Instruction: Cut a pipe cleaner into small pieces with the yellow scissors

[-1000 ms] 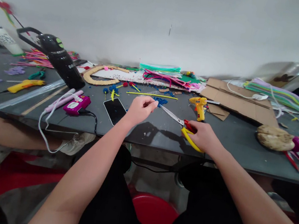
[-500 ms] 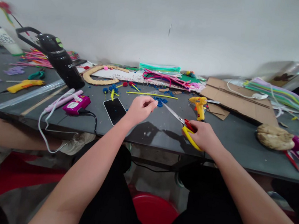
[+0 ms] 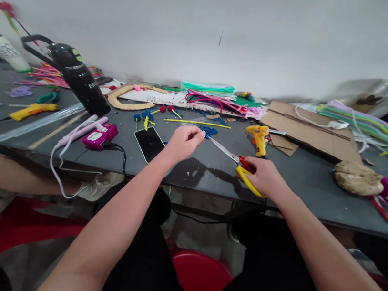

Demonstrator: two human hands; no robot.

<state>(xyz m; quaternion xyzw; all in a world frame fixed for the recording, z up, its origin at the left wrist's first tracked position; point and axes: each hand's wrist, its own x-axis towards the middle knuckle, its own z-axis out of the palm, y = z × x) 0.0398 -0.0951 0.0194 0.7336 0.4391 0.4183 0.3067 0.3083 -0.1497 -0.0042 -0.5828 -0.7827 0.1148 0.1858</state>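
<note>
My right hand (image 3: 262, 175) is wrapped round the handles of a pair of scissors (image 3: 225, 150) with red and yellow grips. The blades look nearly closed and point left, their tips close to my left fingertips. My left hand (image 3: 186, 140) is closed in a pinch above the table; what it pinches is too small to make out, though a speck of blue shows at the fingertips. Just behind lie blue fuzzy clippings (image 3: 209, 131) and a long yellow pipe cleaner (image 3: 197, 123). Small blue-and-yellow pipe cleaner pieces (image 3: 147, 119) sit left of them.
A phone (image 3: 148, 144) lies left of my hands, a yellow glue gun (image 3: 260, 140) stands to the right. Around are a black bottle (image 3: 80, 81), a purple device (image 3: 100, 136), cardboard (image 3: 308, 130) and pipe cleaner bundles (image 3: 207, 88). Another person's leg (image 3: 24, 173) is at left.
The scissors' blades have swung slightly closer together, tips still by my left fingertips. Both hands have barely moved; the other things stay in place.
</note>
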